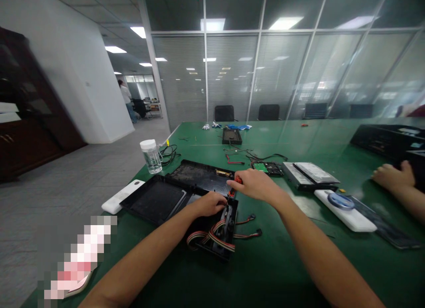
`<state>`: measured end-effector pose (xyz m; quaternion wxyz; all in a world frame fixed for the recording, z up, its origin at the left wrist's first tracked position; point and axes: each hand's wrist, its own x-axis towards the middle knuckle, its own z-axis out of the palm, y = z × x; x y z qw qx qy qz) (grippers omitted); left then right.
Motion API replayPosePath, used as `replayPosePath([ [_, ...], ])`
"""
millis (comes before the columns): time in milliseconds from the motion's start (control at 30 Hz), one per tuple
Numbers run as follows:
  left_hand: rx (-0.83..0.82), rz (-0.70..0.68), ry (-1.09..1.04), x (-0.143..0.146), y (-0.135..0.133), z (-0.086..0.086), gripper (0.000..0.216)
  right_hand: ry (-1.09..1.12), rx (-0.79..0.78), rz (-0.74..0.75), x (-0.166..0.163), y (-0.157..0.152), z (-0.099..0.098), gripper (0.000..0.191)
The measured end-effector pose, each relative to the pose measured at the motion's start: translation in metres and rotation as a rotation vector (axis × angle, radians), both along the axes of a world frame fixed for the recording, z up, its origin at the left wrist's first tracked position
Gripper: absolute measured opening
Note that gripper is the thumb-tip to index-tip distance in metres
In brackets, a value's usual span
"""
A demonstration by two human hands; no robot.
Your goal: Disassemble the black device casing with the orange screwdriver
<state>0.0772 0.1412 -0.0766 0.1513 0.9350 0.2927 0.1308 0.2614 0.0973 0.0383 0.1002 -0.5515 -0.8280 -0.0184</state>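
Observation:
An opened black device case (156, 201) lies on the green table (272, 263), with a ribbon cable (206, 237) of red and grey wires at its near end. My left hand (209, 204) rests on the case's inner part, fingers curled against it. My right hand (254, 184) is closed around a red-handled screwdriver (236, 180), its tip pointing down into the case just beside my left hand. A second black cover panel (202, 175) lies behind the case.
A clear plastic jar (151, 155) stands at the left edge. A white panel (122, 196), a green circuit board (265, 167), a drive (312, 174), a white slab (345, 210) and loose wires surround the case. Another person's hand (393, 175) rests at the right by a black device (388, 139).

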Motion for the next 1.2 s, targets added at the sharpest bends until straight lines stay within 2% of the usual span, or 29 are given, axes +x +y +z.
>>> replayPosePath([
  [67,0.002,-0.010,0.002,-0.001,0.001,0.001,0.015,0.140,-0.034,0.051,0.008,0.010,-0.004,0.042],
  [133,0.007,-0.006,0.007,-0.002,0.002,0.002,0.014,0.346,-0.150,0.133,0.022,0.021,-0.014,0.039],
  [167,0.012,-0.001,0.008,-0.002,0.002,0.002,0.013,0.460,-0.237,0.150,0.032,0.026,-0.022,0.040],
  [267,0.015,0.019,0.011,-0.003,0.001,0.001,0.013,0.894,-0.442,0.072,0.063,0.032,-0.057,0.039],
  [333,0.027,0.014,0.014,-0.003,0.000,0.000,0.012,1.262,-0.462,-0.057,0.082,0.031,-0.085,0.038],
  [433,0.084,-0.044,0.024,-0.003,-0.002,-0.001,0.013,1.615,-0.488,-0.237,0.096,0.028,-0.116,0.029],
  [500,0.112,-0.078,0.038,-0.004,-0.002,0.000,0.014,1.788,-0.462,-0.279,0.097,0.028,-0.126,0.022],
  [633,0.137,-0.081,0.037,-0.008,0.001,0.010,0.015,2.025,-0.446,-0.213,0.086,0.029,-0.126,0.015],
  [700,0.133,-0.053,0.059,-0.014,0.003,0.018,0.016,2.054,-0.450,-0.155,0.080,0.028,-0.125,0.013],
  [800,0.067,0.050,0.249,-0.026,0.004,0.030,0.017,2.023,-0.440,-0.056,0.073,0.026,-0.129,0.025],
  [900,0.013,0.170,0.432,-0.037,0.008,0.033,0.016,1.950,-0.373,-0.042,0.070,0.025,-0.134,0.024],
  [967,-0.004,0.191,0.453,-0.042,0.011,0.032,0.015,1.835,-0.314,-0.038,0.068,0.024,-0.133,0.019],
  [1033,-0.017,0.178,0.438,-0.045,0.016,0.030,0.015,1.613,-0.266,-0.019,0.063,0.016,-0.123,0.022],
  [1100,0.001,0.174,0.390,-0.048,0.020,0.030,0.015,1.302,-0.225,0.031,0.051,-0.002,-0.107,0.030],
  [1200,0.119,0.204,0.242,-0.053,0.023,0.033,0.024,0.801,-0.157,0.277,0.021,-0.045,-0.087,0.030],
])
